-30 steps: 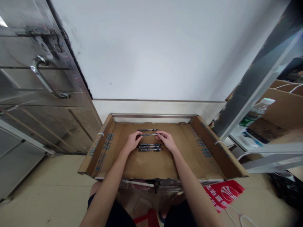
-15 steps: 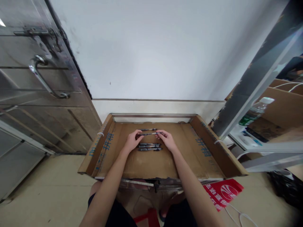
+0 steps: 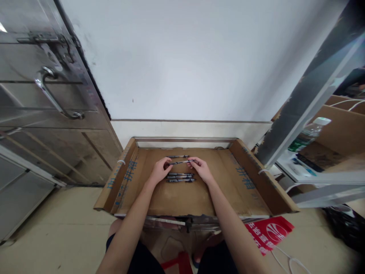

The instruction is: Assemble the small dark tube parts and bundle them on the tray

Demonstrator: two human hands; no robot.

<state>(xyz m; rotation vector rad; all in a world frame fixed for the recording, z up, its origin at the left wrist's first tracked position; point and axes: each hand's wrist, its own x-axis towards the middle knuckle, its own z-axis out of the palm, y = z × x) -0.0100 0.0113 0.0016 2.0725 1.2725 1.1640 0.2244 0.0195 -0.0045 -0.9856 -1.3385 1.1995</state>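
A slim pen (image 3: 181,162) with dark ends and a clear middle stretches between my two hands, slightly tilted up to the right. My left hand (image 3: 160,170) is closed, thumb and fingers pinching around its left end. At the other end, my right hand (image 3: 201,169) grips the pen with its fingertips. Just beyond lies another dark pen (image 3: 178,156) on the cardboard. Several similar pens (image 3: 180,176) rest side by side on the near side of the held one, between my wrists.
A cardboard sheet (image 3: 182,199) with folded-up sides covers the small table against the white wall (image 3: 188,68). A metal door (image 3: 54,148) stands left. At right, a shelf (image 3: 322,176) bears a plastic bottle (image 3: 306,135). Below lies a red printed sheet (image 3: 269,233).
The held pen has tilted a little, its right end now higher than its left. Both hands stay almost in the same place, and the pens on the cardboard have not moved.
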